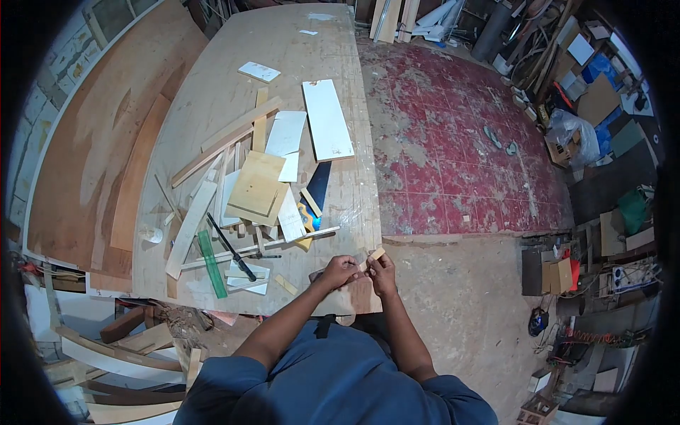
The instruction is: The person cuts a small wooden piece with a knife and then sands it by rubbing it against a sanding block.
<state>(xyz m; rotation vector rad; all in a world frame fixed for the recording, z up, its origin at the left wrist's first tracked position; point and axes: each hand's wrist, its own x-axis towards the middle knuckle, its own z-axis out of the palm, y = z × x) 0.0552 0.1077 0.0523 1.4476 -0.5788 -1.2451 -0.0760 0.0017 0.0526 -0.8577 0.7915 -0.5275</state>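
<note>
Near the front right corner of the plywood-topped workbench (347,212), my two hands are close together. My right hand (383,276) is closed with its fingertips around a small wood block (377,253), a pale piece that sticks up past the fingers. My left hand (341,272) is just beside it, its fingers pinched together; what they hold, if anything, is too small to make out. A short wood strip (286,285) lies on the bench left of my hands. Farther up rests a handsaw (309,217) with a yellow handle, partly under wood scraps.
White boards (327,120) and a square plywood piece (257,187) lie among several offcuts on the bench. A green strip (212,264) and a black bar-shaped tool (231,248) are at left. Boxes (557,275) stand along the right side.
</note>
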